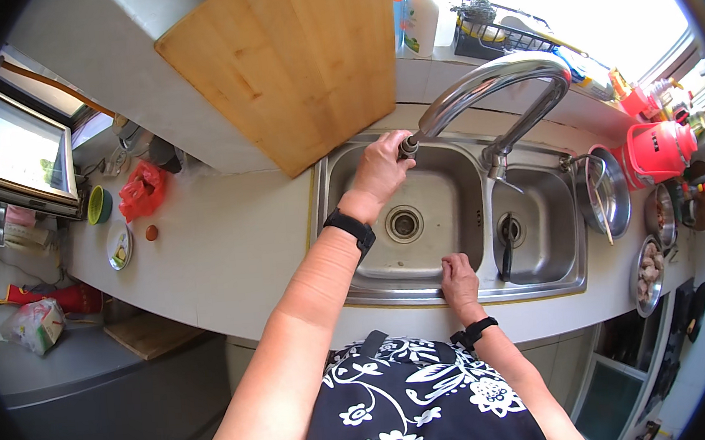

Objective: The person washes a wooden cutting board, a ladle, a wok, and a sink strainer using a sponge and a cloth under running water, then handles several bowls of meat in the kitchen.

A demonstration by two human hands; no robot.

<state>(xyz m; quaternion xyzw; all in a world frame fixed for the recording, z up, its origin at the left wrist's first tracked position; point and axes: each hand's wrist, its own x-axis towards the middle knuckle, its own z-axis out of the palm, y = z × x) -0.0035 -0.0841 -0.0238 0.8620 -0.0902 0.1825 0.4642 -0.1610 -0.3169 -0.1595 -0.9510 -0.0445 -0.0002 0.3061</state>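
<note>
My left hand (384, 168) is closed around the spray head (408, 147) at the end of the curved chrome faucet (503, 68), above the large left basin (433, 206) of the steel double sink. No water stream is visible. My right hand (459, 280) rests by the front rim of that basin with its fingers curled; whether something small is in it cannot be seen. A round drain strainer (404, 223) sits in the large basin's floor. In the small right basin, a black-handled utensil (507, 257) lies over the drain.
A wooden cutting board (294, 61) leans behind the sink's left side. Right of the sink stand a metal bowl (621, 196) with chopsticks, a pink container (655, 152) and a bowl of meat pieces (639, 295). A plate (128, 246), an egg (151, 232) and a red bag (141, 191) lie left.
</note>
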